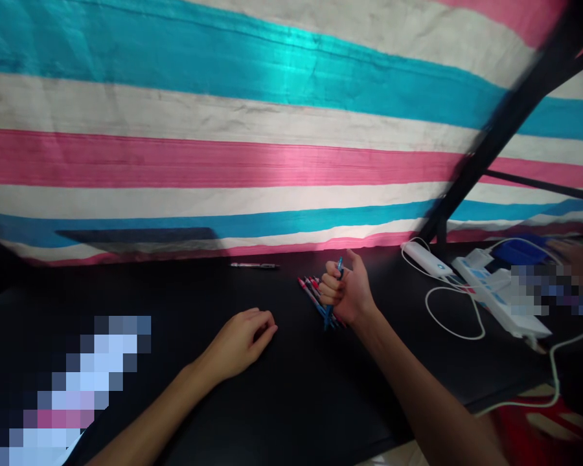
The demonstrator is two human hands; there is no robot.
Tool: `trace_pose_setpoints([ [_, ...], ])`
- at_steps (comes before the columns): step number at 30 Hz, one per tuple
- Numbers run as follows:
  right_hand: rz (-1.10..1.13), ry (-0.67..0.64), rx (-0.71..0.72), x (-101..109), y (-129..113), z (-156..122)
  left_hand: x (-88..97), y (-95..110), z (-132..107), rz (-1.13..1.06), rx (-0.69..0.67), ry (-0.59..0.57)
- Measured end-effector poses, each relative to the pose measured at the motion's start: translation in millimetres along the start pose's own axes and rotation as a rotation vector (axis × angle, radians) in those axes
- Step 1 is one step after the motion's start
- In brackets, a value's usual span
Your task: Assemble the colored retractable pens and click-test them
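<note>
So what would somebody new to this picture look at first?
Probably the big sheet with turquoise, pink and white stripes, filling the background behind the black table. Then the right hand near the middle, wrapped around a blue pen, by a small bunch of pens. Over on the right, a white power strip lies on the table.

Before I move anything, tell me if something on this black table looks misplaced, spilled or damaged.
One slim pen lies alone near the back of the black table, apart from the bunched pens to its right, so it looks stray. A white cable also loops untidily beside the power strip. I see no spill or damage.
</note>
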State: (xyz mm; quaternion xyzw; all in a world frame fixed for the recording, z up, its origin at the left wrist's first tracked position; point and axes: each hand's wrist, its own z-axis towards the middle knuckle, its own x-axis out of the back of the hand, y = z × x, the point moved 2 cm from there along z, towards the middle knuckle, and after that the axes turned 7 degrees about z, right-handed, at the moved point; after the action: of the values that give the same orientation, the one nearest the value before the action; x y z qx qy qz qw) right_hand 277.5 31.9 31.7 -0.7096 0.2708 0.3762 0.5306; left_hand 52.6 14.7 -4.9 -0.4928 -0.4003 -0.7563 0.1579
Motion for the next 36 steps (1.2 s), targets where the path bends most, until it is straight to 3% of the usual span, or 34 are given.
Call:
trace_pose_setpoints([
  [4,-0.109,0.126,0.094,4.0,-10.3,5.5,-0.1,-0.7,-1.1,0.013,-0.005,-0.012],
  [7,-0.309,0.248,0.247,12.2,-18.7,10.9,0.3,-0.7,-1.6,0.028,-0.007,-0.025],
  [17,-1.522,0.371,0.565,44.1,-26.4,15.8,1.5,0.5,-1.4,0.050,-0.016,-0.049],
  [24,-1.844,0.477,0.414,47.4,-27.3,16.9,0.5,-0.2,-3.1,0.073,-0.032,-0.036],
  [36,-1.987,0.451,0.323,50.5,-15.6,20.6,2.7,1.8,-2.3,0.077,-0.040,-0.034],
])
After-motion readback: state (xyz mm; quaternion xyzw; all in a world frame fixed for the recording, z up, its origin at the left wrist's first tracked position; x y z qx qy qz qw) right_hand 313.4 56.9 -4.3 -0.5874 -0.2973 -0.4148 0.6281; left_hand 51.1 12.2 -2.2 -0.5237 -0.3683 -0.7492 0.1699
